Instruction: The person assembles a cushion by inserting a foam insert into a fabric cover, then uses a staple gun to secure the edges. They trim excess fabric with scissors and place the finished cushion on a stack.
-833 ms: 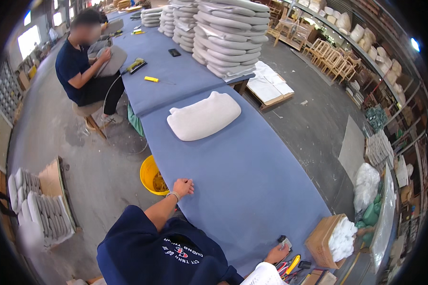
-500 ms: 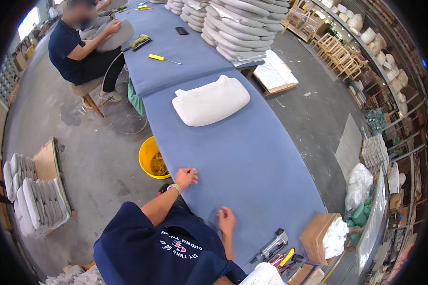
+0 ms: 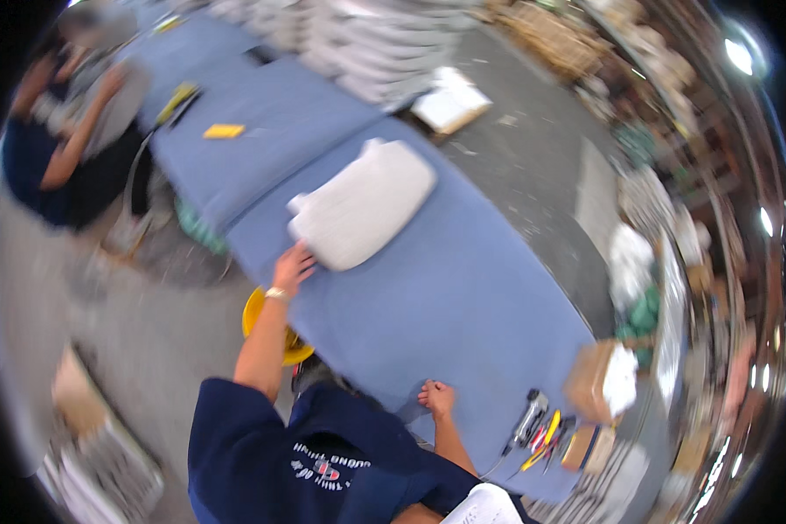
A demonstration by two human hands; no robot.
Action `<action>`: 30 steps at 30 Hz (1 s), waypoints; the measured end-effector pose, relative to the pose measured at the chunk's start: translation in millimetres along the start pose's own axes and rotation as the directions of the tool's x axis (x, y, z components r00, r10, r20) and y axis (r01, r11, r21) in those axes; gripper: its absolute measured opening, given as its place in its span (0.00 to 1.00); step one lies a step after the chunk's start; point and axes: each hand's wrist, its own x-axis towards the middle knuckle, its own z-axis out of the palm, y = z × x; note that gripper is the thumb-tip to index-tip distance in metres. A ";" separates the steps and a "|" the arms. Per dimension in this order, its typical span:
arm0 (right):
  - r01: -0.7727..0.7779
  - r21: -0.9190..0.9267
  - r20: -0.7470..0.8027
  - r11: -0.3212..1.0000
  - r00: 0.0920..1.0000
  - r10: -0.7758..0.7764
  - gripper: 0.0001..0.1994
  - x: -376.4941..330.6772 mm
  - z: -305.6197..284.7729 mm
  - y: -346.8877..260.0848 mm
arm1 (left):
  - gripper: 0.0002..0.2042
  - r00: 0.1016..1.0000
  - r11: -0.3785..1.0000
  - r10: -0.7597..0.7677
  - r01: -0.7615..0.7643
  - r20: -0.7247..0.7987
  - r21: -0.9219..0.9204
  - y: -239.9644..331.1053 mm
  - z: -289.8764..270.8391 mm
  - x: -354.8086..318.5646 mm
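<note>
A light grey, padded cushion (image 3: 362, 205) with notched corners lies flat on the blue-covered table (image 3: 463, 297). My left hand (image 3: 294, 268) is stretched forward at the cushion's near left edge, fingers apart and holding nothing. Its fingertips are at the cushion's edge; whether they press on it I cannot tell. My right hand (image 3: 437, 396) is low over the table's near part, loosely closed with nothing seen in it. To its right lie a grey-metal staple gun (image 3: 530, 417) and several hand tools with yellow and red grips (image 3: 546, 441).
An open cardboard box (image 3: 592, 382) with white stuffing stands at the right edge. Below the left edge is a yellow bucket (image 3: 253, 313). Tall cushion stacks (image 3: 371, 39) stand farther up. A co-worker (image 3: 70, 157) sits at the far left, near a yellow-handled tool (image 3: 224, 131).
My left hand has moved forward from the table's left edge to the cushion. The whole view has turned and is blurred. My right hand stays low over the table.
</note>
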 end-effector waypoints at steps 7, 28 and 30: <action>0.240 -0.079 -0.394 0.968 0.884 -0.252 0.10 -5.6 59.3 39.0 | 0.34 0.995 0.987 0.044 -0.029 0.088 -0.160 30.6 16.6 76.1; 0.314 0.322 -0.417 0.893 0.894 -0.164 0.06 -32.9 56.3 54.9 | 0.34 0.799 0.427 0.351 -0.601 0.488 0.676 76.2 46.8 -170.5; 0.296 0.292 -0.397 0.909 0.903 -0.166 0.06 -32.9 57.7 53.3 | 0.35 0.839 0.505 0.328 -0.544 0.434 0.670 73.0 35.8 -163.3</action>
